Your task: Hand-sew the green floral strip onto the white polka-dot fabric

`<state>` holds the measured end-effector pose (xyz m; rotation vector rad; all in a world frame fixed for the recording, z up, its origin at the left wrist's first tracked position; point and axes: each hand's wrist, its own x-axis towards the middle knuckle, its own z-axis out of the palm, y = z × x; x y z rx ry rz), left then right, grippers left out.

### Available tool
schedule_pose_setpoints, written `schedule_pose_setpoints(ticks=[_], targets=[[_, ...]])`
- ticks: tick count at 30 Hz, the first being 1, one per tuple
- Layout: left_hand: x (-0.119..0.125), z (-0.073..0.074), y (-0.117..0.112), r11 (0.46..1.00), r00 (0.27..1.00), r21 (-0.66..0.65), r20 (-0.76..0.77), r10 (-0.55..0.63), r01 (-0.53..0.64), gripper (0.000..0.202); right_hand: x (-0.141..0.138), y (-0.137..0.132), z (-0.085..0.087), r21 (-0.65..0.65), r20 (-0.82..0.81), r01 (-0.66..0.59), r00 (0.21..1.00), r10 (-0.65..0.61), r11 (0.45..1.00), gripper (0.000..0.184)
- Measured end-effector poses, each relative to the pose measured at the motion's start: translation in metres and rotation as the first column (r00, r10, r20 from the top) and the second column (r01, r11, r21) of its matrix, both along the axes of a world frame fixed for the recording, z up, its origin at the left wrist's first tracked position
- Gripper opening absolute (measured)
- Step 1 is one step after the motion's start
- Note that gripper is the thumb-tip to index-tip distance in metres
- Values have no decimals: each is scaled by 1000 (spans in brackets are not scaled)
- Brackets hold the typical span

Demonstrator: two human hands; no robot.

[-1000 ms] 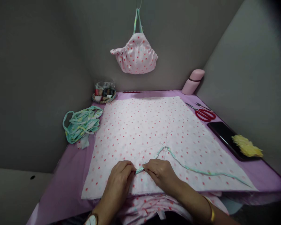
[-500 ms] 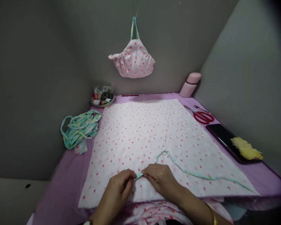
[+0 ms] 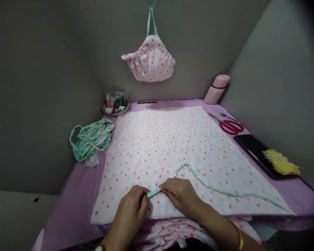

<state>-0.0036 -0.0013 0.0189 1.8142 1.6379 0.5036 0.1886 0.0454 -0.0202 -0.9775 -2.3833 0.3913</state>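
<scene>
Fabric strip [image 3: 154, 192] hidden under left fingers [image 3: 137, 194]

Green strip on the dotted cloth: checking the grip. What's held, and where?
The left hand pinches the end of the green fabric strip, the right hand farther along.

Sewing corner: dotted fabric [image 3: 146, 146], thread basket [image 3: 116, 106], red scissors [image 3: 230, 127].

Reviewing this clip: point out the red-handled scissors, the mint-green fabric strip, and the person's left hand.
Red-handled scissors [image 3: 229, 122]: head view, on a red handle loop.
Mint-green fabric strip [image 3: 153, 193]: head view, on the stretch between the hands.
Left hand [image 3: 129, 212]: head view, on the back of the hand.
</scene>
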Motion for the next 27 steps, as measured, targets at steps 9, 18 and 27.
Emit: schedule_pose_setpoints(ticks=[9,18,27], targets=[[3,-1,-1,998,999,-42,21,46,-45,20,0,0,2,10,-15,-5,1000,5,1000,26],[3,-9,-8,975,1000,223,-13,-20,22,22,0,0,0,-50,-18,-4,1000,3,999,24],[3,-22,-8,895,998,444,-49,-25,44,22,0,2,-1,-132,-58,-24,998,16,991,24]])
